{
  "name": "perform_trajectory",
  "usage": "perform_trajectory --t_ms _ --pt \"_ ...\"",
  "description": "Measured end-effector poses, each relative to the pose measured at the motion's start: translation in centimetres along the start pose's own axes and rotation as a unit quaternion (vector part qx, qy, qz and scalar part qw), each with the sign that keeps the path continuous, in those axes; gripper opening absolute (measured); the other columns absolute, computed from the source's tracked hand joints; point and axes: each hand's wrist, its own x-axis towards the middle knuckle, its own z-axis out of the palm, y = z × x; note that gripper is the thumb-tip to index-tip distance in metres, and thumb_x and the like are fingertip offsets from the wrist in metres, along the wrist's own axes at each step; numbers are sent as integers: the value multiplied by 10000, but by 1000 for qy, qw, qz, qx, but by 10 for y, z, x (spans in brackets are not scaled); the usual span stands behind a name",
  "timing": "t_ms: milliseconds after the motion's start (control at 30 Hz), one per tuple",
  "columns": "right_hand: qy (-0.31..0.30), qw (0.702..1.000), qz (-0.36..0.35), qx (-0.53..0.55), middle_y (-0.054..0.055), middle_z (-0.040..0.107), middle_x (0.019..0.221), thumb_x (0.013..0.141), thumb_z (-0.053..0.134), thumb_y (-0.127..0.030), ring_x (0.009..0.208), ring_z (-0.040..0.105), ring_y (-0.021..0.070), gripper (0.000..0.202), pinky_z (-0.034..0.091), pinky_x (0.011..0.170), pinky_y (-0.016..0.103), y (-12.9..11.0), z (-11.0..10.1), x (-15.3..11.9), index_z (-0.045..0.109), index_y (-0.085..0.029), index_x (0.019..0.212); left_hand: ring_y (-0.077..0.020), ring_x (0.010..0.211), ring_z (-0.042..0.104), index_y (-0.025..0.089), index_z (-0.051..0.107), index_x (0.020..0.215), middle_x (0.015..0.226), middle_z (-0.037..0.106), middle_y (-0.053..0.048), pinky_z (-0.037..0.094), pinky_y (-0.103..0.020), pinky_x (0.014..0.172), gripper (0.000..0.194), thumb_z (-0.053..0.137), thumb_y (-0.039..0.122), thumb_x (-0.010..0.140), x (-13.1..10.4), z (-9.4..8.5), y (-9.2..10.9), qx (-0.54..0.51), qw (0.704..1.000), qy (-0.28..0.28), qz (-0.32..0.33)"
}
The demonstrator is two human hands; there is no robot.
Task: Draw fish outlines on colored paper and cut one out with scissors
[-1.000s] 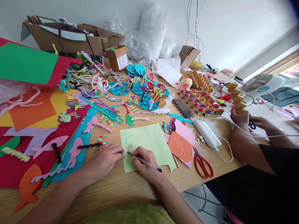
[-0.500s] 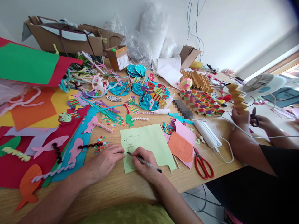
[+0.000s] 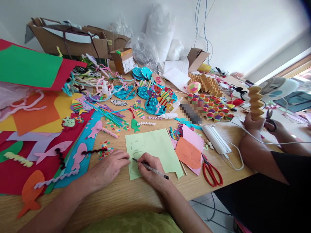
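A light green sheet of paper (image 3: 157, 145) lies on the table before me, with fish outlines drawn along its left part. My right hand (image 3: 152, 170) is closed around a pen (image 3: 155, 171), whose tip rests on the sheet near its left side. My left hand (image 3: 109, 168) lies on the table with fingers stretched out, the fingertips touching the sheet's left edge. Part of the lower drawing is hidden by my right hand. To the right of the sheet are an orange paper (image 3: 188, 152) with fish outlines and red-handled scissors (image 3: 212, 171).
Paper fish with pipe cleaner tails, such as an orange fish (image 3: 31, 192), lie left over coloured sheets. A white power strip (image 3: 216, 139) with its cable stands right. Beyond it, another person's hands hold a yellow egg-carton piece (image 3: 255, 103) and dark scissors (image 3: 270, 121).
My hands, the pen and the sheet stay nearly where they were. The other person's egg-carton piece and scissors have moved to the right.
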Motion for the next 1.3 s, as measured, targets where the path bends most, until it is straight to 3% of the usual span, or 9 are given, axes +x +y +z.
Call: perform_trajectory --t_ms 1300 --pt "-2 1000 6 -8 -60 461 526 732 455 -158 458 381 83 85 314 449 190 1 -1 0 522 -197 697 -194 1001 562 175 656 979 1050 639 -64 458 -330 870 502 346 -75 674 1 -3 2 5 1000 -10 -9"
